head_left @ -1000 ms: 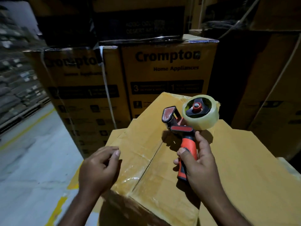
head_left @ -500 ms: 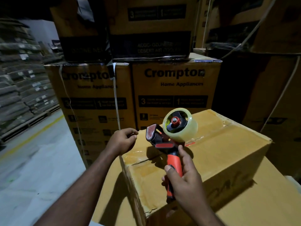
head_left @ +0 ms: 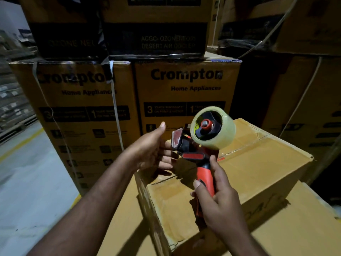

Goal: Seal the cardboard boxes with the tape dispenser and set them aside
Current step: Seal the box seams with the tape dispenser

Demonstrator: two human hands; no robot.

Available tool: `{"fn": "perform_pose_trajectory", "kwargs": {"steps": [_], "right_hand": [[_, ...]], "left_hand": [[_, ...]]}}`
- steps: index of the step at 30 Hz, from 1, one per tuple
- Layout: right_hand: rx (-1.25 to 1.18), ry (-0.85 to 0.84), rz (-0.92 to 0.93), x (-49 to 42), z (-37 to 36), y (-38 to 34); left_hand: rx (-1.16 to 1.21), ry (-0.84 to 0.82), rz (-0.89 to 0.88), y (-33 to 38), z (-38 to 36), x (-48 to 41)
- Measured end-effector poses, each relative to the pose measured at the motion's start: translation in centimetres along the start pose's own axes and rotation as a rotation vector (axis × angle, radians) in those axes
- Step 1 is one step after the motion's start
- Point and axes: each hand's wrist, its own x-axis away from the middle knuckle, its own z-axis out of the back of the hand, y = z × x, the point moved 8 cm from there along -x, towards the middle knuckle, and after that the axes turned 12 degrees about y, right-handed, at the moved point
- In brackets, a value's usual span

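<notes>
Head view: we are gripping the red-and-black plastic tape dispenser (head_left: pixel 199 150) by its handle in our right hand (head_left: pixel 219 206), above the plain brown cardboard box (head_left: pixel 258 172). Our left hand (head_left: pixel 153 152), fingers spread, is hovering just beside its blade end, holding nothing. We are judging the dispenser light, rigid and sharp-toothed: handle only.

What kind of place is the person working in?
Most likely a warehouse: stacked Crompton Home Appliances cartons bound with straps, what look like loaded storage racks at far left, and a concrete floor marked with a yellow line.
</notes>
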Motion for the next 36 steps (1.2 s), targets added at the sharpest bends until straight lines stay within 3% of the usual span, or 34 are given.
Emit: {"fn": "perform_pose_trajectory", "kwargs": {"steps": [7,16,24,29,36], "right_hand": [[0.133,0.011,0.231,-0.3,-1.0,-3.8],[0.139,-0.045,0.369,0.6,-2.7,-5.9],[0.129,-0.089,0.427,1.2,-3.1,-6.3],[0.079,-0.093,0.412,0.9,-2.8,-6.3],[0.077,-0.112,0.361,0.3,-2.6,-6.1]], "left_hand": [[0.204,-0.109,0.118,0.6,0.6,1.0],[0.526,-0.069,0.175,-0.6,2.5,2.3],[0.264,0.034,0.107,0.0,6.1,3.4],[0.326,0.013,0.093,0.0,7.6,3.5],[0.205,-0.042,0.078,1.9,8.6,3.6]]}}
